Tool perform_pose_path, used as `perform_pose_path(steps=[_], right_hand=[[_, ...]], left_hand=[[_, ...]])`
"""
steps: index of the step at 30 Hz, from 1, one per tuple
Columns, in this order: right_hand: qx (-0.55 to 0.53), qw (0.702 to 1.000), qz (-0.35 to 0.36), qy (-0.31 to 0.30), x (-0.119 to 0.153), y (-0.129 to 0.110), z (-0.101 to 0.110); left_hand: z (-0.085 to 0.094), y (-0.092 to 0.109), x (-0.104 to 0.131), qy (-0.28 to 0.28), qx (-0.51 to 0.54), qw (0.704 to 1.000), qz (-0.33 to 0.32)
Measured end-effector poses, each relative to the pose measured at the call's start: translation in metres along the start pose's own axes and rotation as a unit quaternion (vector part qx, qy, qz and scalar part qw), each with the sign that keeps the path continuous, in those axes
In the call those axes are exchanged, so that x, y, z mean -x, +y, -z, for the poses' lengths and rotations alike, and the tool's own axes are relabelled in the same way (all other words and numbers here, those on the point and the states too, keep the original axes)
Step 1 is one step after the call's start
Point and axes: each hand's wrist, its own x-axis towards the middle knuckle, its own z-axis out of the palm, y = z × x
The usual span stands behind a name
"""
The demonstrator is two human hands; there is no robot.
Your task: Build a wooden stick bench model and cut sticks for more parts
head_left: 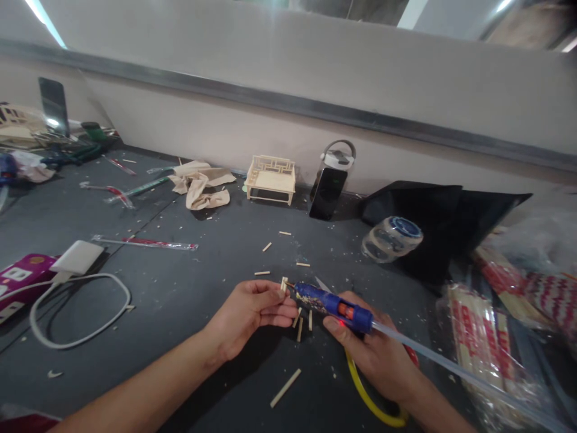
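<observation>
My right hand (367, 346) is wrapped around a blue hot glue gun (315, 296) with a long translucent glue stick (433, 356) in its back. The gun's nozzle touches or nearly touches a small wooden piece (283, 283), which my left hand (252, 310) pinches between thumb and fingers. Short wooden sticks (300, 329) lie just below the nozzle. Beneath the glue gun a pointed metal blade (323, 285) shows, partly hidden. A yellow curved loop (367, 397) emerges under my right hand; what it belongs to is unclear.
A miniature wooden bench (271, 179) stands by the wall, near crumpled brown paper (202, 185) and a phone (328, 193) leaning on a bottle. To the right are a clear jar (391, 240) and bagged sticks (480, 337). A white charger (79, 262) with cable sits left.
</observation>
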Motion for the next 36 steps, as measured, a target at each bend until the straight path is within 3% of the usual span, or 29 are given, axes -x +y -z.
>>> perform_pose_path(steps=[36], right_hand=[[0.024, 0.999, 0.022, -0.006, 0.0004, -0.0063, 0.0002]], left_hand=[[0.0003, 0.0031, 0.0018, -0.001, 0.011, 1.0, 0.0]])
